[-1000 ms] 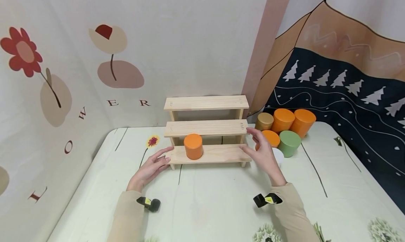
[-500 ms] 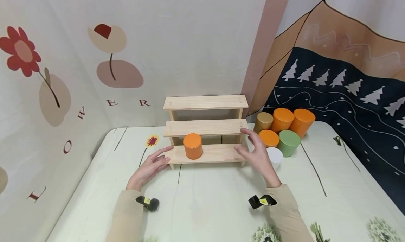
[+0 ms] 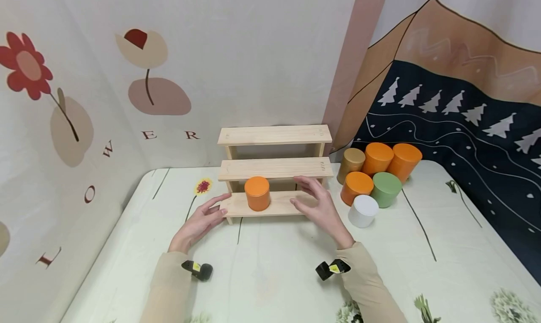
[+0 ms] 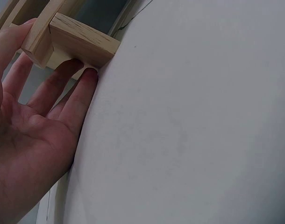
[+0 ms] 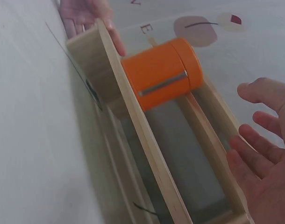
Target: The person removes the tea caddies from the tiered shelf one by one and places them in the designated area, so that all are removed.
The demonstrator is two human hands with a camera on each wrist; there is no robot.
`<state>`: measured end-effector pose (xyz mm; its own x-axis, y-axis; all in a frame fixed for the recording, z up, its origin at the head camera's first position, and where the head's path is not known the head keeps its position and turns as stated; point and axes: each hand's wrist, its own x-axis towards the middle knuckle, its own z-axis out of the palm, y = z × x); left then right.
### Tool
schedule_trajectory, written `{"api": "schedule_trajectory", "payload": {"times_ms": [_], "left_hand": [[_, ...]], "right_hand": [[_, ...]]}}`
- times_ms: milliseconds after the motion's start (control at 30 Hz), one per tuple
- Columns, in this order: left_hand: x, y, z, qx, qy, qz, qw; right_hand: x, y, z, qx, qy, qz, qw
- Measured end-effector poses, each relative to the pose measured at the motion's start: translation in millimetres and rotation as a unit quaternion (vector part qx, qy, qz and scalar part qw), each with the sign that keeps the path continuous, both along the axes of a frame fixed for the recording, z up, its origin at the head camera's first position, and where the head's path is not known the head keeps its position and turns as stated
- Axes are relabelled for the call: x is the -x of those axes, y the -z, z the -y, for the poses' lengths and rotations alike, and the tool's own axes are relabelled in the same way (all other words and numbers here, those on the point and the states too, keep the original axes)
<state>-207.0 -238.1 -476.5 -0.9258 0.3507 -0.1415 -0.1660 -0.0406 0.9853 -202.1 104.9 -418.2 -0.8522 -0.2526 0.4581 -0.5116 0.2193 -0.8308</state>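
A three-tier wooden display stand (image 3: 275, 167) stands against the back wall cloth. An orange canister (image 3: 257, 195) sits upright on its lowest shelf, left of the middle; a grey strip runs along its side in the right wrist view. My left hand (image 3: 200, 223) rests at the left end of that lowest shelf, its fairly straight fingers (image 4: 77, 100) touching the wooden end. My right hand (image 3: 320, 211) hovers over the right half of the same shelf, thumb and fingers apart. Nothing is in it, and a gap separates it from the canister (image 5: 163, 72).
Right of the stand, several canisters group together: a gold one (image 3: 351, 164), orange ones (image 3: 357, 188), a green one (image 3: 386, 189) and, in front, a white one (image 3: 363, 211). A pale flower-printed cloth (image 3: 270, 276) covers the table. Printed cloths hang behind.
My right hand has moved left from the stand's right end, toward the orange canister, uncovering the white one. My left hand stays at the shelf's left end.
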Motion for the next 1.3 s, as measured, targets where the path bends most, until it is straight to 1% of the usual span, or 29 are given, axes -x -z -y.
{"api": "schedule_trajectory", "payload": {"times_ms": [33,200,267,367,467,567,800,1100,1300], "left_hand": [[-0.1,-0.2,-0.1,0.000,0.000,0.000,1.0000],[-0.3,-1.0,-0.7,0.001,0.000,0.001,1.0000],[-0.2,-0.9,-1.0,0.002,-0.002,0.003,1.0000],[0.4,-1.0,-1.5,0.005,-0.004,0.008,0.9999],[1.1,-1.2,-1.9,0.007,-0.006,0.013,0.9999],[1.1,-1.6,-1.6,0.012,-0.007,0.015,0.9998],[0.1,-2.4,-1.1,0.028,-0.011,0.018,0.9994],[-0.4,-1.2,-1.5,0.036,-0.010,0.018,0.9991],[-0.5,-1.5,-0.9,0.026,-0.011,0.017,0.9994]], "right_hand": [[0.8,1.0,2.4,0.002,-0.004,-0.002,1.0000],[-8.8,-19.3,15.9,0.024,-0.033,0.016,0.9990],[-10.2,-22.8,20.4,0.033,-0.045,0.025,0.9981],[0.6,-7.3,24.5,0.044,-0.057,0.037,0.9967],[9.7,4.4,30.4,0.044,-0.059,0.046,0.9962],[13.3,4.8,37.9,0.038,-0.063,0.043,0.9963],[19.8,-0.3,56.1,0.017,-0.084,0.009,0.9962],[23.7,-1.0,70.0,-0.022,-0.071,0.021,0.9970],[23.9,-0.1,74.8,-0.075,-0.041,0.004,0.9963]]}}
